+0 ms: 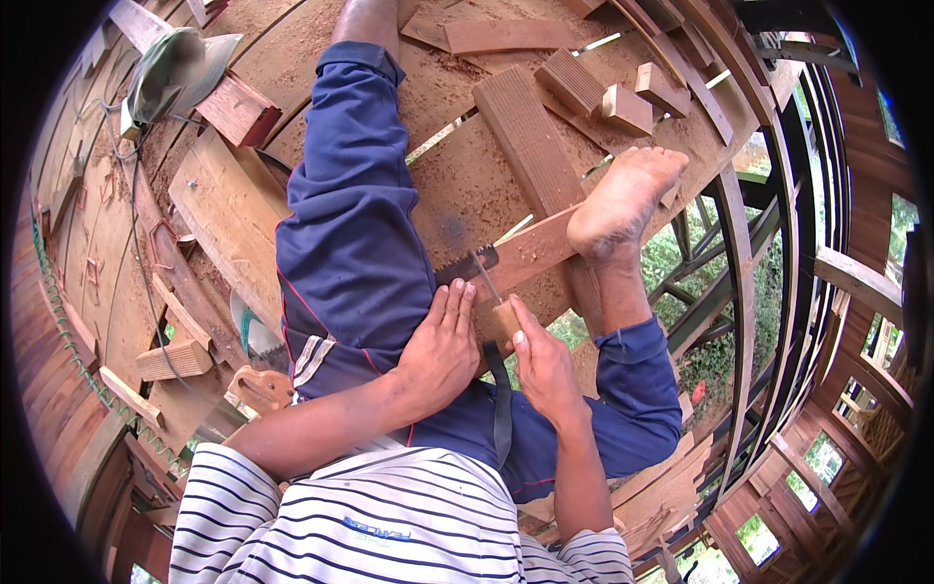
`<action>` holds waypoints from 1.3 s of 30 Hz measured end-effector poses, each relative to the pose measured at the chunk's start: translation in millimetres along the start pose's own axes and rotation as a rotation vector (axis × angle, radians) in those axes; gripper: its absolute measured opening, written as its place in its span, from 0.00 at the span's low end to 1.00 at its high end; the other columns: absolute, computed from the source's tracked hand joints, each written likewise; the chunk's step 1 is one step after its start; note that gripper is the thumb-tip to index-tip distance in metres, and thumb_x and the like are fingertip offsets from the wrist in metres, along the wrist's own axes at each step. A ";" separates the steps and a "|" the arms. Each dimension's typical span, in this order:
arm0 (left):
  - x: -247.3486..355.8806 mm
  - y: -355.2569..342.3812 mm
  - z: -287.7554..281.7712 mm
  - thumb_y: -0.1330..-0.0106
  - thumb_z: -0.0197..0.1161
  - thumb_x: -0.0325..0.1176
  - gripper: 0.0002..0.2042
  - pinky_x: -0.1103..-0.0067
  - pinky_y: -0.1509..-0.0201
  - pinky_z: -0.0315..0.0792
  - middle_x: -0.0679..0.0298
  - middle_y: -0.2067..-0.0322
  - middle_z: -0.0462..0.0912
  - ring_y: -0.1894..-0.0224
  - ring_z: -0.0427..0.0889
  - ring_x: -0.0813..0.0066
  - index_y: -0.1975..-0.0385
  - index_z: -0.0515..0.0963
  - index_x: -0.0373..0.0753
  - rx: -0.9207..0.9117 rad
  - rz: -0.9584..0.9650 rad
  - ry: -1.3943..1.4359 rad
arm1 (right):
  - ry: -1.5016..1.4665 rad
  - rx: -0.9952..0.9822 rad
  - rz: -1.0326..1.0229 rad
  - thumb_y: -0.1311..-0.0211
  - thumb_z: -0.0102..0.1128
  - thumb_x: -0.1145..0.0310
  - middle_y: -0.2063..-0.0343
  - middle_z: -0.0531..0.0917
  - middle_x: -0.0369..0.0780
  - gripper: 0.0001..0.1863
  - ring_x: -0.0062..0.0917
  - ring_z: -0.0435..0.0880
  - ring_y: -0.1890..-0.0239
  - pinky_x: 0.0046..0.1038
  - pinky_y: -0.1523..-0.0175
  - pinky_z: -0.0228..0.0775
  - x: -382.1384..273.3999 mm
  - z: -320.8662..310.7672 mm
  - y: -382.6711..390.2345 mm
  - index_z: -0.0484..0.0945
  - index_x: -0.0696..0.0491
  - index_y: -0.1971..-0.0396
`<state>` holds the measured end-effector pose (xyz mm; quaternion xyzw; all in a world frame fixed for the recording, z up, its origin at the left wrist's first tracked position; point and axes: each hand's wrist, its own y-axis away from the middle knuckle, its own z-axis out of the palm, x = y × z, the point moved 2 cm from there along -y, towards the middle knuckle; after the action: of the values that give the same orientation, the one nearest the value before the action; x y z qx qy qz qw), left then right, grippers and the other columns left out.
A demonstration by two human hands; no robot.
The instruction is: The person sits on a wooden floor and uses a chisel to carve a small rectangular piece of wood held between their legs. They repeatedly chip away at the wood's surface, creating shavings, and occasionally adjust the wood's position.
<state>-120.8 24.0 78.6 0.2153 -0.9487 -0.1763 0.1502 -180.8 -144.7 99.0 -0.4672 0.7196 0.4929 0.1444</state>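
Note:
My right hand grips the wooden handle of a thin metal file, whose tip rests on a short dark toothed blade. The blade lies along a reddish wooden board, under and beside my left hand, whose fingertips press down near it with fingers extended and close together. My bare right foot rests on the board's far end, and my left leg stretches forward beside its near end.
Wood offcuts and sawdust cover the plank platform. A handsaw, cable and cloth-topped object lie at left. Open framework with greenery below borders the right side, beyond the platform's edge.

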 end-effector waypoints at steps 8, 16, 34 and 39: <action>1.0 -0.7 1.1 0.32 0.57 0.50 0.38 0.55 0.20 0.52 0.32 0.30 0.65 0.26 0.64 0.39 0.35 0.68 0.17 -0.006 -0.025 0.005 | 0.262 -0.004 -0.033 0.25 0.51 0.71 0.63 0.80 0.56 0.30 0.54 0.83 0.62 0.51 0.53 0.76 -3.8 -10.3 -4.4 0.64 0.41 0.25; -1.4 -4.2 -11.1 0.30 0.48 0.34 0.29 0.55 0.21 0.56 0.31 0.32 0.67 0.27 0.67 0.39 0.35 0.68 0.17 -0.010 -0.016 0.034 | 0.457 -0.083 0.000 0.24 0.52 0.67 0.67 0.82 0.54 0.31 0.55 0.84 0.64 0.52 0.57 0.75 -29.6 -31.3 -2.2 0.60 0.39 0.23; -3.9 -8.7 -12.7 0.32 0.52 0.35 0.28 0.54 0.21 0.55 0.31 0.31 0.66 0.27 0.65 0.38 0.38 0.72 0.18 -0.090 -0.051 0.126 | 0.633 -0.118 -0.036 0.26 0.55 0.65 0.65 0.77 0.52 0.33 0.53 0.84 0.73 0.54 0.67 0.77 -15.4 -12.4 -8.9 0.60 0.31 0.24; 6.3 -12.9 -16.7 0.34 0.60 0.43 0.25 0.48 0.19 0.45 0.34 0.27 0.61 0.22 0.55 0.37 0.42 0.82 0.32 -0.251 -0.071 0.191 | 0.727 -0.087 -0.044 0.26 0.54 0.63 0.68 0.82 0.54 0.30 0.52 0.86 0.72 0.53 0.67 0.78 -37.3 0.1 -49.0 0.64 0.36 0.26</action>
<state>-115.6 5.7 89.7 0.2442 -0.8923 -0.2775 0.2593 -121.4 -128.7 95.7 -0.6332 0.6918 0.3215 -0.1304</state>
